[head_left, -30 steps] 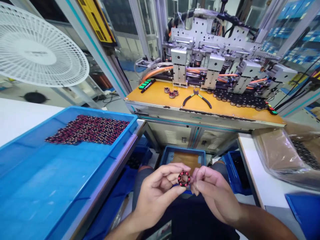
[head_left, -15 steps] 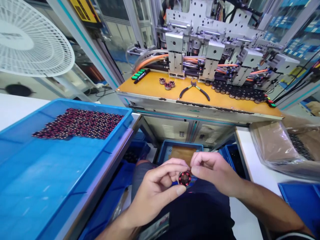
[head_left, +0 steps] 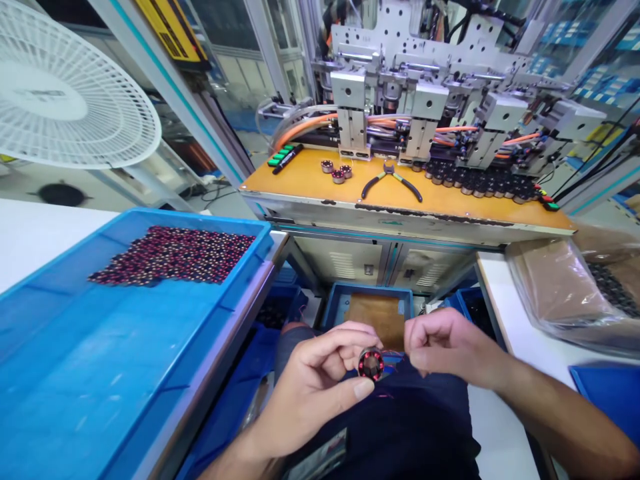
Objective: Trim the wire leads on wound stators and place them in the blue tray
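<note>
Over my lap, my left hand (head_left: pixel 315 387) pinches a small round wound stator ring (head_left: pixel 371 364), black with red coils, between thumb and fingers. My right hand (head_left: pixel 447 347) is just to its right, fingers curled in a pinch, and thin reddish wire strands run from the ring toward it. What the right fingers hold is too fine to make out. A big blue tray (head_left: pixel 125 347) on my left holds a heap of the same small rings (head_left: pixel 175 255) at its far end.
Ahead is an orange-topped machine bench (head_left: pixel 310 180) with pliers (head_left: pixel 393 181), loose rings (head_left: pixel 337 172), a row of black parts (head_left: pixel 480 183) and green buttons (head_left: pixel 278 158). A white fan (head_left: pixel 70 100) stands far left. A plastic bag of parts (head_left: pixel 565 293) lies right. Blue bins (head_left: pixel 367 300) sit below.
My right hand has drawn away to the right from the ring, which stays in my left hand. The view shifted slightly.
</note>
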`<state>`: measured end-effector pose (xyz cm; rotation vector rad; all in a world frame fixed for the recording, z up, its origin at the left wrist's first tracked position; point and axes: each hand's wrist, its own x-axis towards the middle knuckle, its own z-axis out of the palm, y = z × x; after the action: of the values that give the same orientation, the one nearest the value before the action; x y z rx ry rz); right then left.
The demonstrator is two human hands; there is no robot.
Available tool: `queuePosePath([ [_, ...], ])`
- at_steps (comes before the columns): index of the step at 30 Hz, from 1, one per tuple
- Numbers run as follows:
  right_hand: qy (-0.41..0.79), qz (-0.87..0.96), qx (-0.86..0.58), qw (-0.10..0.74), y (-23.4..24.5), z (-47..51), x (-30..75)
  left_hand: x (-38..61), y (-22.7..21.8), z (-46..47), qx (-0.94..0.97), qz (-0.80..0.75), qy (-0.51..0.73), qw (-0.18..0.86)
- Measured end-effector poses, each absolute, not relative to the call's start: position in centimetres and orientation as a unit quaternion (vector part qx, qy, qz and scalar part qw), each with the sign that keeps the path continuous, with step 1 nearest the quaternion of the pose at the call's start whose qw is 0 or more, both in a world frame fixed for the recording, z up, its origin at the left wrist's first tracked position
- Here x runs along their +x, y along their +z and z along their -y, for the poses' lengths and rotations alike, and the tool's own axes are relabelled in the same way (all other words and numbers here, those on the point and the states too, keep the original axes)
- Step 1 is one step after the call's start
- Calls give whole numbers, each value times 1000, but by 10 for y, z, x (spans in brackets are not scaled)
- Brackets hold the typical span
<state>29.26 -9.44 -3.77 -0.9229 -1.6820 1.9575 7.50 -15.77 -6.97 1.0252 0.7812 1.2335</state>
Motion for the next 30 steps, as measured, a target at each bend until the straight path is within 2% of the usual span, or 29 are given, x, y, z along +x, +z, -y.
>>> queuePosePath([
  [4, 640, 681, -288, 209, -19, 72, 290, 77, -65, 155, 446, -291, 475, 700],
  [9, 620, 748, -177, 157, -11, 62, 266, 82, -62, 157, 444, -279, 426, 738],
  [15, 621, 708, -255, 221, -13, 77, 266, 77, -68, 163, 430, -272, 491, 707],
  [18, 640, 672, -298, 224, -8, 86, 271, 77, -70, 165, 423, -267, 533, 683],
  [23, 666, 647, -329, 175, 4, 94, 275, 79, -67, 165, 470, -288, 550, 628],
  [30, 629, 687, -355, 82, 16, 96, 272, 80, -65, 167, 472, -301, 541, 628],
])
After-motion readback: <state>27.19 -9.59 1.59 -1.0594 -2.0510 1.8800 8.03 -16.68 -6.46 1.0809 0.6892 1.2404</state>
